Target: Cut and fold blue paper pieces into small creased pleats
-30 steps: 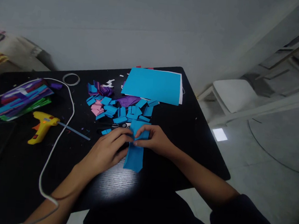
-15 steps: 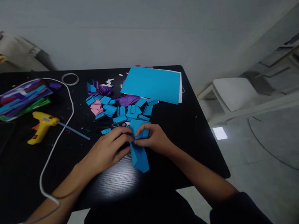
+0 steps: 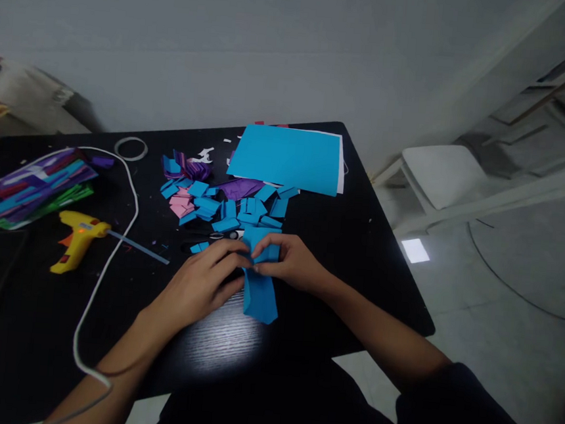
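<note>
A creased strip of blue paper (image 3: 260,297) is held over the front part of the black table, its lower end hanging toward me. My left hand (image 3: 207,278) pinches its left edge near the middle, fingers bent. From the other side, my right hand (image 3: 292,260) grips the same strip with thumb and forefinger, close to the left fingertips. The exact contact between the fingers is partly hidden. Just beyond lie several small folded blue paper pieces (image 3: 250,210). A pair of scissors (image 3: 216,235) rests left of the strip, partly covered by it.
A yellow glue gun (image 3: 79,240) with a clear stick lies at left, beside a white cable (image 3: 103,275). Folded coloured strips (image 3: 47,185), a tape ring (image 3: 131,148), pink pieces (image 3: 182,203) and a blue sheet (image 3: 287,158) are on the table (image 3: 356,271). A white stool (image 3: 441,173) stands right.
The lower end of the blue strip has swung slightly left and turned its face more toward me. Both hands keep nearly the same grip and place.
</note>
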Demonstrator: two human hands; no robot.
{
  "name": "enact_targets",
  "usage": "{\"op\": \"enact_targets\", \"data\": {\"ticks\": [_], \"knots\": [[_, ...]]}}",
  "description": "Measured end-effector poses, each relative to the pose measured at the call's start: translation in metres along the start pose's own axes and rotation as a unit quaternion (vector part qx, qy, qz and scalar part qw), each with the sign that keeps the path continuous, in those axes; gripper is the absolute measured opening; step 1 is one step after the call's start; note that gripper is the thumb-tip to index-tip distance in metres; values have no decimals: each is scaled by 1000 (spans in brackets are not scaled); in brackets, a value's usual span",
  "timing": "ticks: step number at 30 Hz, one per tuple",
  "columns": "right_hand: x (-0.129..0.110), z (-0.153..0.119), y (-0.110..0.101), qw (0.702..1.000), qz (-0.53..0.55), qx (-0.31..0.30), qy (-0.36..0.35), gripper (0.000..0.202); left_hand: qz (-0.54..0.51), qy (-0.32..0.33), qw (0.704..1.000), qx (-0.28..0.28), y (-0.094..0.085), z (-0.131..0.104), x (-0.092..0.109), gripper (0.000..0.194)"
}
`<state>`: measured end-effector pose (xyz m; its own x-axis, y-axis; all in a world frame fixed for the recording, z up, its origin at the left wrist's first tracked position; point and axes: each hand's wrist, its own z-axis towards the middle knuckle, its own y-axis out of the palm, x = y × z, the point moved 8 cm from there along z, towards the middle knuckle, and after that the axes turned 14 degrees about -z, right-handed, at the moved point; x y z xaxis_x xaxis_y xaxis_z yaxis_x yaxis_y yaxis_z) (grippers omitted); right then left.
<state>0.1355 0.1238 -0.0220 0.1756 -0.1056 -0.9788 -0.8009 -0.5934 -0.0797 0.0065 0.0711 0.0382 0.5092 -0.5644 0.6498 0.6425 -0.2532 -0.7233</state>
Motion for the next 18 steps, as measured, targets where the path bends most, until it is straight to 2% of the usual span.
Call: {"op": "enact_targets", "data": {"ticks": [18], "knots": [[-1,0,2,1000,8,-18,-9,16,-26,-5,1000,-6,-1,-2,-5,14]]}}
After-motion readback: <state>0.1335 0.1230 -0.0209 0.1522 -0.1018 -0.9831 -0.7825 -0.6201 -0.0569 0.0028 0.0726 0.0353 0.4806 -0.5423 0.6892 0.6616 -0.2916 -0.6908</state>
